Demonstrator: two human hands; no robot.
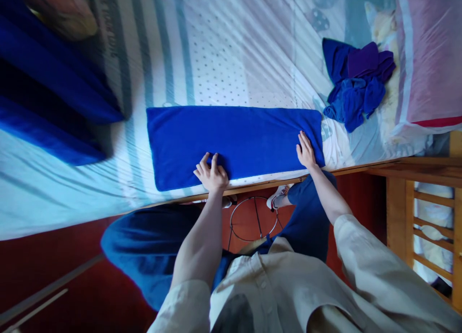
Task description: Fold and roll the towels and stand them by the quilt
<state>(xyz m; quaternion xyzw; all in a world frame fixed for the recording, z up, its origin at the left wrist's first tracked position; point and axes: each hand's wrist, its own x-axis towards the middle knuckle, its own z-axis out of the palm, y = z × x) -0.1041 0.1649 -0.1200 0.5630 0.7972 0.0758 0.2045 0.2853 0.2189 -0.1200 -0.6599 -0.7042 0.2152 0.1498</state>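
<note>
A long blue cloth lies flat along the near edge of a bed. My left hand rests on its lower edge, left of the cloth's middle, with the fingers spread and slightly bent. Near the cloth's right end, my right hand lies flat on it, fingers stretched out. Neither hand grasps anything that shows. Just past the right end sits a crumpled pile of blue cloths with a purple cloth on top.
Large blue fabric covers the far left of the patterned bed sheet. A pink pillow is at the upper right. The wooden bed rail stands at the right. Below the bed edge is a round metal frame between my legs.
</note>
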